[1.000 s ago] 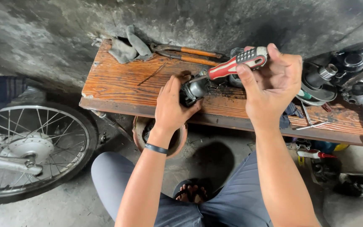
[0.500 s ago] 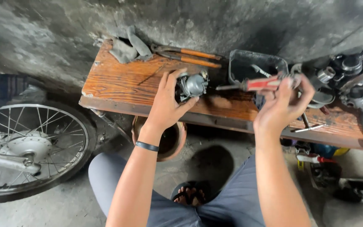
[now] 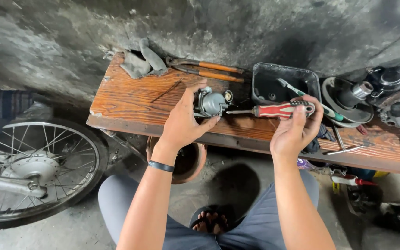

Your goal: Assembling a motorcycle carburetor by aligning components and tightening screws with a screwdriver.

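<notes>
Since a second ago, the red-handled screwdriver (image 3: 276, 110) has swung down from a raised, tilted hold to lie level just above the worktop (image 3: 130, 99), its tip now aimed at the side of the carburetor (image 3: 210, 103). The right hand (image 3: 296, 130) has moved right with it and grips the handle, fingers curled over its end. The left hand (image 3: 182, 124) is closed around the carburetor, thumb and fingers pinning the small grey metal body upright on the wooden plank, about where it was half a second ago.

Judging from this, the work on the carburetor looks to be in its middle: the body appears mostly assembled, the blade tip sits near it but I cannot tell whether it is seated in a screw, so the turning is probably still to do.

Behind the hands a black plastic tray (image 3: 281, 83) stands on the plank with a green-handled tool (image 3: 309, 97) lying across its corner. Orange-handled pliers (image 3: 209, 69) and a grey rag (image 3: 142, 61) lie by the wall, and a round clutch part (image 3: 346, 99) sits to the right. A spoked wheel (image 3: 38, 166) leans at the left, a clay pot (image 3: 188, 159) under the plank.
</notes>
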